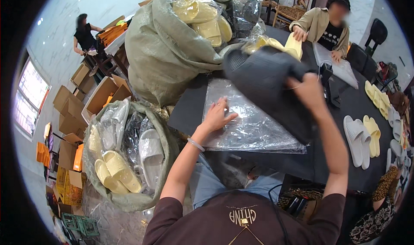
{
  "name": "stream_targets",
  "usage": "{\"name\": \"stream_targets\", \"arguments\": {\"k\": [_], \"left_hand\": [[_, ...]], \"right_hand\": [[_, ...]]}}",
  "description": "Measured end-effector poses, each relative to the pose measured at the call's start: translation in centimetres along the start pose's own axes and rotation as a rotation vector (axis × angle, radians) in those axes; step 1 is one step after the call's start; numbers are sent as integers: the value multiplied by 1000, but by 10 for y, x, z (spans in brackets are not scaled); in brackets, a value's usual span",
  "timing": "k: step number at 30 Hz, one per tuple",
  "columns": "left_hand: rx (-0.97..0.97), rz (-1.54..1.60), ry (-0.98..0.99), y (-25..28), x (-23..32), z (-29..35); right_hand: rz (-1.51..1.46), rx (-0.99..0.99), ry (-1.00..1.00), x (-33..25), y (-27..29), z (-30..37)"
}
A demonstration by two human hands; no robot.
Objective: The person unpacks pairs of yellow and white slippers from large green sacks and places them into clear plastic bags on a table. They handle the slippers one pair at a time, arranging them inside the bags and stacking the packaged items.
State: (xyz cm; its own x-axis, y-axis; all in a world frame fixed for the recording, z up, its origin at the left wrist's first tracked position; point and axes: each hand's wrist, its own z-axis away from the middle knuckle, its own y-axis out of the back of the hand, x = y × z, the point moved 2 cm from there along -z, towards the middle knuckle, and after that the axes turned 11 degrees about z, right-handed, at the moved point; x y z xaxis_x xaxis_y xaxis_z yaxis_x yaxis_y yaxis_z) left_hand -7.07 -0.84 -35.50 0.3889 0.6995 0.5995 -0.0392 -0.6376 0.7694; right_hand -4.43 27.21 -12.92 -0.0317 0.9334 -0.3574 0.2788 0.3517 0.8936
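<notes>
My right hand (307,90) is closed on a pair of black slippers (267,74), holding them above the dark table (185,109). The slippers are smeared by motion, and they cover part of a stack of clear plastic bags (254,131). On the left part of that stack lies my left hand (217,116), fingers spread, with nothing in it. Just beyond the black slippers, yellow slippers (294,46) are under a co-worker's hand (298,33).
A large green sack (159,51) holds bagged yellow slippers. A smaller open sack (123,202) at left holds bagged yellow and grey ones. Grey slippers (357,137) and yellow slippers (371,133) lie on the table's right side. Cardboard boxes (71,111) stand far left, near another person (86,38).
</notes>
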Motion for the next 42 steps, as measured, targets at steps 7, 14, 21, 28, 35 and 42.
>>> {"name": "stream_targets", "arguments": {"k": [7,14,21,28,35,42], "left_hand": [[173,122,-252,-14,-23,16],[-21,-246,10,-12,3,2],[-171,-129,158,14,23,-48],[82,-290,125,1,-21,-65],[334,-277,226,0,-23,-59],[163,-183,83,-1,-9,-33]], "right_hand": [[-222,-129,204,-14,-175,22],[130,17,37,60,-183,10],[-31,83,8,95,-200,-4],[123,-23,33,109,-215,-12],[53,-42,-13,124,-226,-15],[91,-95,-46,121,-217,-16]]}}
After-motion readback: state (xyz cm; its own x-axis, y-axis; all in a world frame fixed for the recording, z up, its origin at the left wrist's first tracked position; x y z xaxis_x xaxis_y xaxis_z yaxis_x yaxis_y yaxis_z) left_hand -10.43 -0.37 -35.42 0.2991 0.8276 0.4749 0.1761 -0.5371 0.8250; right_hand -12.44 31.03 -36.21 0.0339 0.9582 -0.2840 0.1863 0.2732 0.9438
